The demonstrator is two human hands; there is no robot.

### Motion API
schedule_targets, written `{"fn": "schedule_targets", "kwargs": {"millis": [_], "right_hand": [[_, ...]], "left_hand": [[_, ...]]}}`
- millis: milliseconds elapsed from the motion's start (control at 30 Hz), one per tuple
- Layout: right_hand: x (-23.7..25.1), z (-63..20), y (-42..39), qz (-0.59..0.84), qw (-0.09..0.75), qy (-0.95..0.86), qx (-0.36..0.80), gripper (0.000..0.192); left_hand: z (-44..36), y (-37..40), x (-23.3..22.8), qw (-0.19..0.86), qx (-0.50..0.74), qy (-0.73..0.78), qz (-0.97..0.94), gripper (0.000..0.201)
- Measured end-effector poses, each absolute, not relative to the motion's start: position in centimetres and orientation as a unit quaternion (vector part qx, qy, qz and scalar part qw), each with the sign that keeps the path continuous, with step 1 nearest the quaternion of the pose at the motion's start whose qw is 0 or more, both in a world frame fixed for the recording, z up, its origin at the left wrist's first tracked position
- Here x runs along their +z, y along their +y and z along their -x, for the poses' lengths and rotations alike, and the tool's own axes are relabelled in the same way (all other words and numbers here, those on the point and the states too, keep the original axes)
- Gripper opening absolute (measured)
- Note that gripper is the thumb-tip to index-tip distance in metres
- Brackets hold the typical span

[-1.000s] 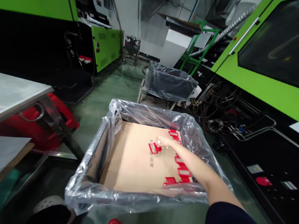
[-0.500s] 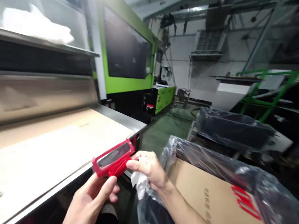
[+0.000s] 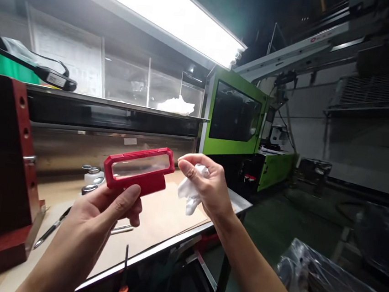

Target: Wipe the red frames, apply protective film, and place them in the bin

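Gripping a red rectangular plastic frame with a clear window [image 3: 139,168] from below, the left hand [image 3: 100,215] is raising it above the cardboard-covered metal workbench [image 3: 159,220]. The right hand [image 3: 207,188], just beside the frame, is pinching a crumpled white cloth [image 3: 189,196]. The cloth is not touching the window, so wiping appears not yet begun.

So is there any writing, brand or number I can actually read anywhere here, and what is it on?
None can be read.
Posted sheet behind the shelf: printed lines, too small and blurred.
White label on the black tool on the shelf: too small.
Red mark on the overhead beam: blurred.
Small white tag on the steel panel: no text discernible.
Red plastic frame in the left hand and white cloth in the right hand: no lettering visible.
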State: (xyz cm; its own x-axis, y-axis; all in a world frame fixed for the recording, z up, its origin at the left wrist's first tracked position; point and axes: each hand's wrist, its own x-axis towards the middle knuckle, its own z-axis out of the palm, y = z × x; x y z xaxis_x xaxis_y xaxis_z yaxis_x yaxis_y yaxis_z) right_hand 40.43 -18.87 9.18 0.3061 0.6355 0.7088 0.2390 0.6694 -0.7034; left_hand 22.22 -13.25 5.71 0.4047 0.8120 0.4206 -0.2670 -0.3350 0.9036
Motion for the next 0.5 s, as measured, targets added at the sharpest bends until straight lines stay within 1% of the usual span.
{"fn": "schedule_targets", "kwargs": {"millis": [67, 200, 400, 500], "right_hand": [[10.7, -39.8, -18.5, 0.363, 0.71, -0.592, 0.116, 0.019], [12.7, -38.8, -18.5, 0.345, 0.696, -0.623, 0.087, 0.019], [13.7, -38.6, -18.6, 0.368, 0.665, -0.647, 0.059, 0.02], [13.9, -38.6, -18.4, 0.384, 0.648, -0.656, 0.038, 0.021]], "left_hand": [[-21.6, -13.0, 6.5, 0.5, 0.513, 0.218, -0.663, 0.031], [-20.7, -12.6, 7.3, 0.458, 0.518, 0.235, -0.683, 0.032], [-20.2, -12.0, 7.2, 0.426, 0.516, 0.227, -0.707, 0.03], [-20.3, -12.2, 7.3, 0.415, 0.525, 0.238, -0.704, 0.033]]}}
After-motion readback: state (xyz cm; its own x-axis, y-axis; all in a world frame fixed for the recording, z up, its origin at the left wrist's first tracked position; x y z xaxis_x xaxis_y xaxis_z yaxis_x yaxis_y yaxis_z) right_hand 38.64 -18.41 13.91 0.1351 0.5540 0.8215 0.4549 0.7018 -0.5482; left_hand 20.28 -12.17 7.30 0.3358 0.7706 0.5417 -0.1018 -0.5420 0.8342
